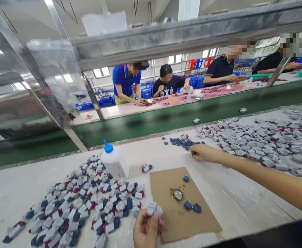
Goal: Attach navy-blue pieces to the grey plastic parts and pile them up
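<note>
My left hand [147,228] pinches a small white-grey piece [154,208] between thumb and fingers, over the left edge of a cardboard sheet [163,224]. My right hand [200,152] reaches to the near right edge of a small heap of dark blue pieces [183,143]. Its fingers are bent together, and what is under them is mostly hidden. On the cardboard lie a round bottle-cap-like dish [178,195] with wet spots around it, a single dark blue piece [186,178] and a joined-looking pair of dark blue pieces [192,206].
A white bottle with a blue nozzle [115,162] stands behind a heap of white, red and blue pieces [89,199]. One similar piece [147,168] lies apart. Many white-grey pieces [267,137] spread at right. Beyond the green conveyor belt [146,119], several people work. A metal beam [166,43] crosses above.
</note>
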{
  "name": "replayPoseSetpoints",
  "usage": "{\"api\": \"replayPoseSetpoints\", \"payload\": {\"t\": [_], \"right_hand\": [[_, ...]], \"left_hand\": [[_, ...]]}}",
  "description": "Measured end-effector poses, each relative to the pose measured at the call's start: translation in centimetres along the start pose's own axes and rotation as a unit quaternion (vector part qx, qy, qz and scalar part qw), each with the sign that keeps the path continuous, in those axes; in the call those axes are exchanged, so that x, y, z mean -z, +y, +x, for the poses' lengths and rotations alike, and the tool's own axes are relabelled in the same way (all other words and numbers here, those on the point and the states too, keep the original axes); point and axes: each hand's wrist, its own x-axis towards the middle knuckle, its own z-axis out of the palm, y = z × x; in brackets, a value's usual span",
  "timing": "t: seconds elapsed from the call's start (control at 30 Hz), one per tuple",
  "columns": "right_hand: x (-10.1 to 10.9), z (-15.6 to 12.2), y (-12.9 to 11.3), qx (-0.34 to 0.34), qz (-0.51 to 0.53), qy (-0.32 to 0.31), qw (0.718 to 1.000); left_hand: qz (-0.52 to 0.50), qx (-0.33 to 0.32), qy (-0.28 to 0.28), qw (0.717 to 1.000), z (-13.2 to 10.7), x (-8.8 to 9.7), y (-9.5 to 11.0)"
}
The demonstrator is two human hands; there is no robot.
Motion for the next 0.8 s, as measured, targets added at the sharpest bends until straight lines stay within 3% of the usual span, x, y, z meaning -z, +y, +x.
{"api": "replayPoseSetpoints", "payload": {"t": [0.1,0.27,0.4,0.5,0.6,0.7,0.8], "right_hand": [[0.1,-1.3,-1.9,-0.006,0.031,-0.001,0.999],[-0.8,-5.4,-7.9,0.033,0.152,0.009,0.988],[-2.9,-7.4,-11.2,0.127,0.087,0.074,0.985],[-4.3,-7.3,-11.7,0.211,-0.008,0.126,0.969],[-4.8,-6.8,-11.6,0.255,-0.059,0.131,0.956],[-4.6,-6.7,-11.6,0.265,-0.063,0.102,0.957],[-4.1,-6.8,-11.7,0.227,-0.004,0.077,0.971]], "left_hand": [[0.013,0.003,-0.011,1.0,-0.5,0.0,0.4],[0.037,0.023,-0.026,0.999,-0.8,-0.1,0.6],[0.045,0.039,-0.046,0.997,-0.6,-0.1,0.6],[0.046,0.058,-0.06,0.995,-0.5,0.0,0.7],[0.041,0.046,-0.048,0.997,-0.7,-0.1,0.7],[0.032,0.038,-0.04,0.998,-0.9,-0.5,0.7],[0.029,0.036,-0.04,0.998,-1.0,-0.7,0.8]]}}
